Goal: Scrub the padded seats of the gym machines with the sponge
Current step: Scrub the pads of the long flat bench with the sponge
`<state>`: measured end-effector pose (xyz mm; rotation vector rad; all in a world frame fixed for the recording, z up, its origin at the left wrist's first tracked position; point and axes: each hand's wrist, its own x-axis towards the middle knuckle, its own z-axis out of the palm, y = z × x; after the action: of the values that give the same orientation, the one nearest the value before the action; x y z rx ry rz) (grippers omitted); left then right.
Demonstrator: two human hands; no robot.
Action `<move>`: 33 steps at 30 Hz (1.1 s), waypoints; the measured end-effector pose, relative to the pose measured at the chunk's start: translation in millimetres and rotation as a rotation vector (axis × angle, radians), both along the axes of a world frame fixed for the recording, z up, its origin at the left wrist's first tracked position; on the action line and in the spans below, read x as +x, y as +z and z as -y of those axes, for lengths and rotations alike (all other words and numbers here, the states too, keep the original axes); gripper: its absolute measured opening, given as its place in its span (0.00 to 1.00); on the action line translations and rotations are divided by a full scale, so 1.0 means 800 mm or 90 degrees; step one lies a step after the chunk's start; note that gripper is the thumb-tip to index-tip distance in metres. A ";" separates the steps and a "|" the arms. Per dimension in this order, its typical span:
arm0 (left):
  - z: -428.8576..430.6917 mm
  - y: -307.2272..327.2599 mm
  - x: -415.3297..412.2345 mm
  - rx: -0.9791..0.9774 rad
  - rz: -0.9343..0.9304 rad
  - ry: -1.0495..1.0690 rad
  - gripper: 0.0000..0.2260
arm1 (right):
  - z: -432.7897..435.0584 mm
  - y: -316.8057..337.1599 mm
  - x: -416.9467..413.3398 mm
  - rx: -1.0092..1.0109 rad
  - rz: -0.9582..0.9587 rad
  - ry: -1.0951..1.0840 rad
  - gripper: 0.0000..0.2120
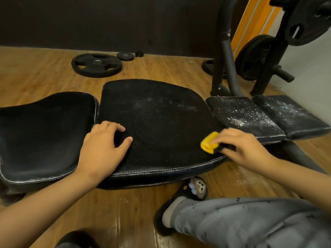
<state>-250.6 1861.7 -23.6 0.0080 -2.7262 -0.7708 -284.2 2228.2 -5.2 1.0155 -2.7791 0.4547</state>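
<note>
- The sponge, yellow with a dark part showing under the fingers, is held by the right hand; the grip is closed round it, and it is pressed to the near right corner of the middle seat pad, just beside the seam with the first small pad.
- The left hand is laid on the left part of the same pad and holds nothing; its grip is slack, with fingers loosely bent and fingertips touching the leather; it is judged to be a steadying hand.
- The step in hand is judged to be the scrubbing of the middle seat pad; only a faint white haze is seen on its far right part, so this pad is taken to be nearly done.
- The first small pad and the second small pad beyond it are thickly speckled with white residue and are judged not yet scrubbed; the left pad looks dark and free of specks.
- For the next move, the sponge would need to be kept flat and pressed down, the haze worked over, and the sponge then carried across the seam onto the first small pad; its edge may be caught in the gap, and residue may be pushed onto the floor, where some white dust lies below the right forearm.
</note>
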 end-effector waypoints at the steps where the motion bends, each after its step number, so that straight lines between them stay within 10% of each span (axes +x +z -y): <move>1: 0.000 0.000 0.000 0.002 0.000 -0.001 0.14 | -0.009 0.001 0.010 0.007 0.008 0.004 0.19; 16: 0.002 -0.007 -0.003 0.022 -0.009 0.011 0.10 | 0.078 -0.006 -0.218 -0.008 -0.048 -0.079 0.15; 33: 0.001 -0.006 -0.008 -0.024 0.006 0.011 0.13 | -0.030 -0.005 -0.066 -0.071 0.049 0.062 0.15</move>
<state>-257.1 1860.8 -28.4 0.0266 -2.7451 -0.7159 -337.0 2252.0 -9.2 1.1348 -2.7424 0.6677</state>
